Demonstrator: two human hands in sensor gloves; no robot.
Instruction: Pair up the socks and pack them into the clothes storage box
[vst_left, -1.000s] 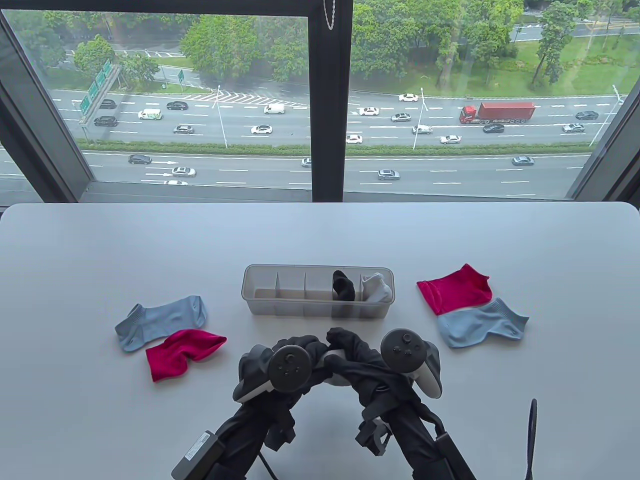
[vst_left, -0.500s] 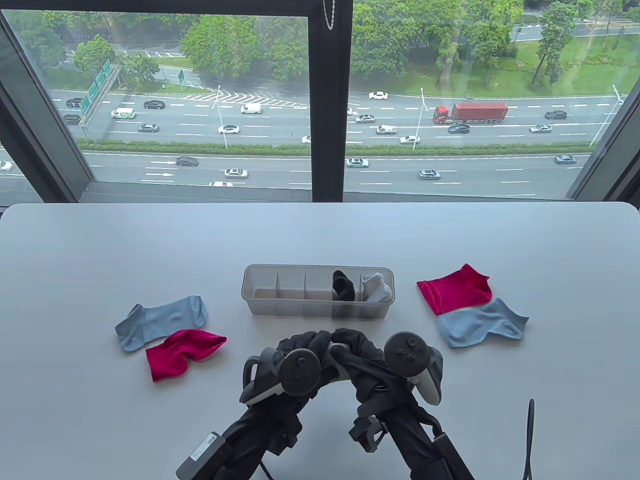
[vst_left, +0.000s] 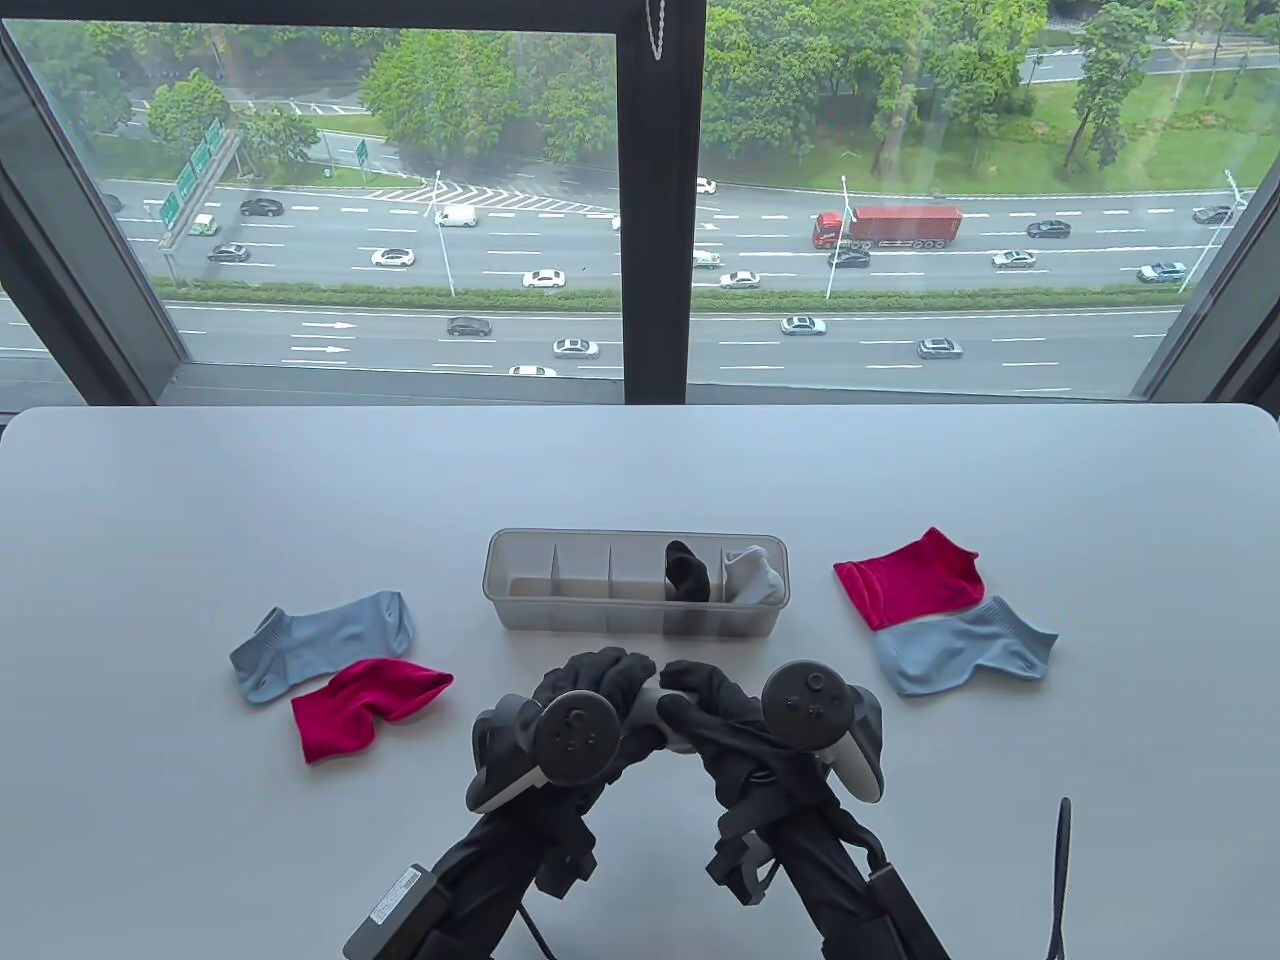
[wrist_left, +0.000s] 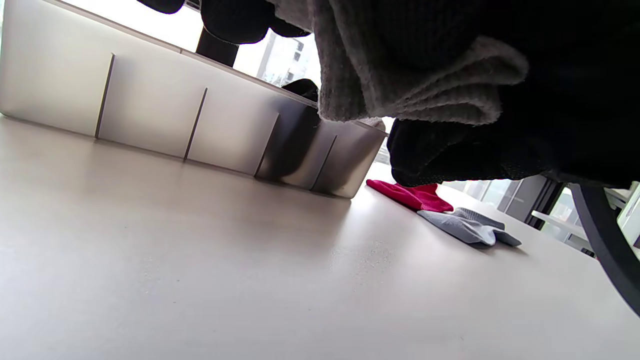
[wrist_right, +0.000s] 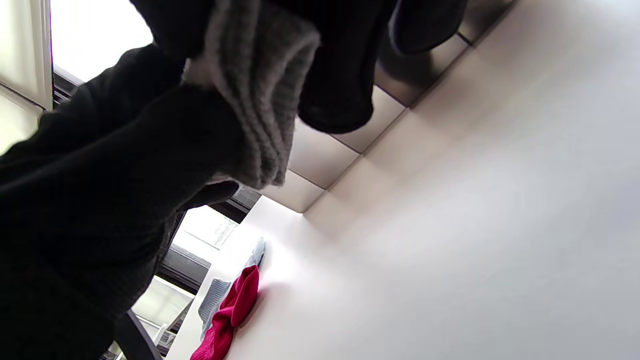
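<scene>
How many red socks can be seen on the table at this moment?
2. One red sock lies left of the storage box, overlapping a blue sock; the other lies right of it, beside another blue sock. None seems hidden.

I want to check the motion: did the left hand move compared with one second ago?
Yes, slightly. The left hand first shifted right and then came back, ending a little closer to the storage box than before, with its grip on the grey sock.
</scene>
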